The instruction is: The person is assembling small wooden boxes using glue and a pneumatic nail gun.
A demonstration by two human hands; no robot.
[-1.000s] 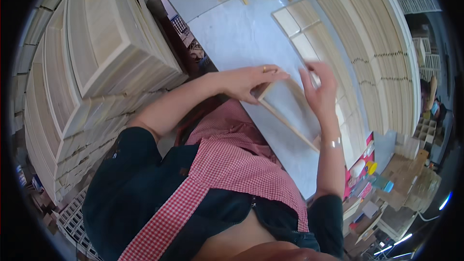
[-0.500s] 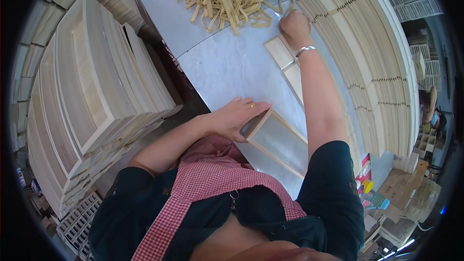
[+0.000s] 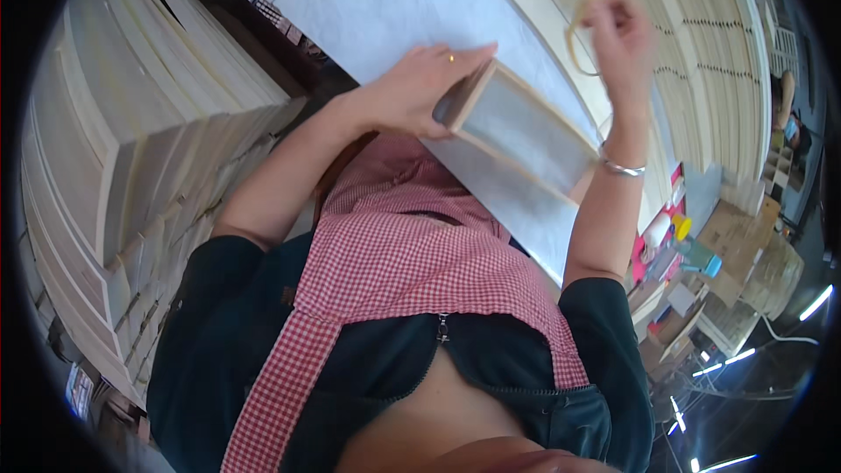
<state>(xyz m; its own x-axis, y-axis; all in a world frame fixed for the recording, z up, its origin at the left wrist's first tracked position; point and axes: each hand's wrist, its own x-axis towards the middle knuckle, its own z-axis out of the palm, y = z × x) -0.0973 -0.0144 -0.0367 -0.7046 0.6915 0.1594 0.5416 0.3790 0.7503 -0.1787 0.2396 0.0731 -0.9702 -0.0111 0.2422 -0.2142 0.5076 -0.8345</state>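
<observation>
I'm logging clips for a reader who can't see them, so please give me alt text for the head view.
The left hand grips one end of a shallow wooden tray over a pale grey table, while the right hand is raised beside it pinching a thin pale curved strip. Stacks of similar light wooden trays stand to the left.

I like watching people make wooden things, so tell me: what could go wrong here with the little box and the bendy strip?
1. The left hand grips the shallow wooden tray at one end only, and the far end juts out past the grey table edge, so it might tip or slip.
2. The right hand pinches a thin curved strip up in the air; it looks slender and might bend too far or drop.
</observation>
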